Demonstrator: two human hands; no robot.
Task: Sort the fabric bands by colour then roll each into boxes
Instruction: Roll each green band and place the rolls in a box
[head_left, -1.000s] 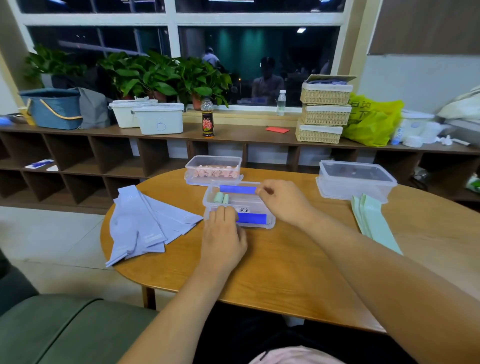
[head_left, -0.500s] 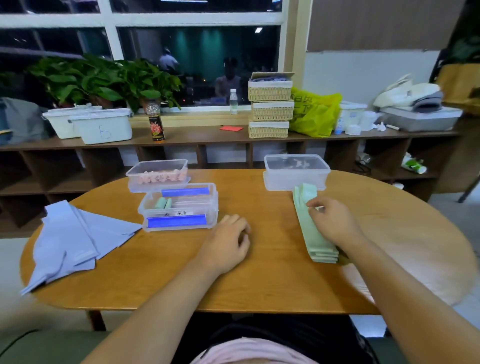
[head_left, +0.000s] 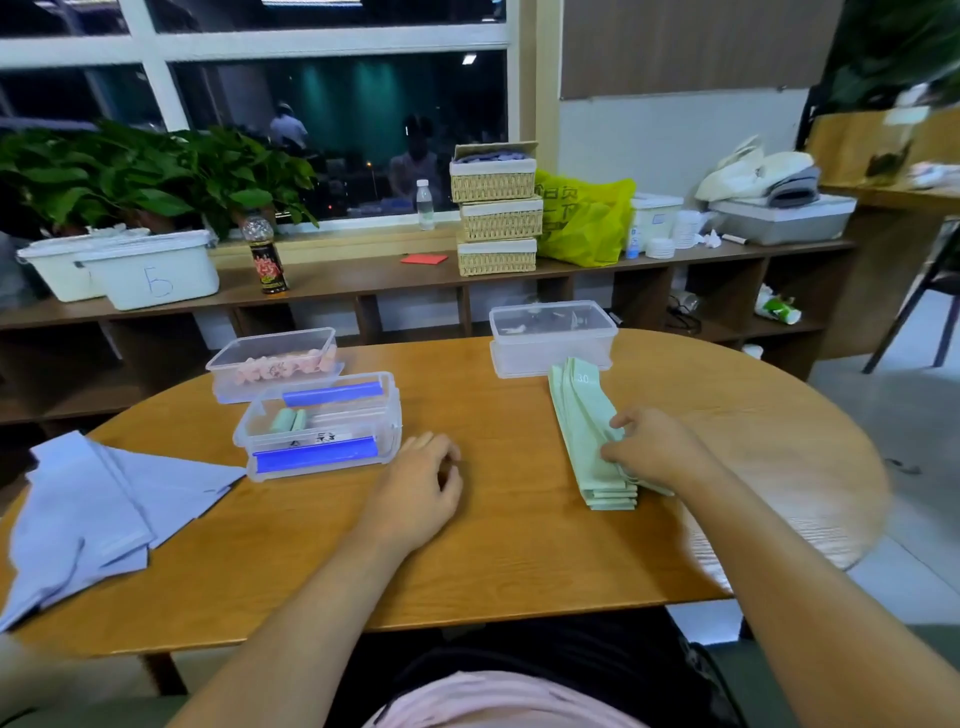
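Note:
A stack of pale green fabric bands (head_left: 584, 421) lies on the round wooden table (head_left: 519, 545), right of centre. My right hand (head_left: 657, 449) rests on the stack and pinches the top green band with curled fingers. My left hand (head_left: 421, 491) lies loosely curled on the bare table, holding nothing. To its left stands a clear box with blue clips (head_left: 322, 423) holding two green rolls (head_left: 288, 420). Behind it is a clear box of pink rolls (head_left: 275, 364). A pile of light blue bands (head_left: 104, 509) spreads over the table's left edge.
A lidded clear box (head_left: 553, 335) stands just behind the green stack. A low shelf unit (head_left: 363, 291) behind the table carries white bins, a bottle, stacked wicker baskets and a yellow bag. A chair (head_left: 935, 291) stands at far right.
Both hands left the blue-clipped box. My right hand moved right to the green stack and now pinches the top band. My left hand settled on the table. The view swung right.

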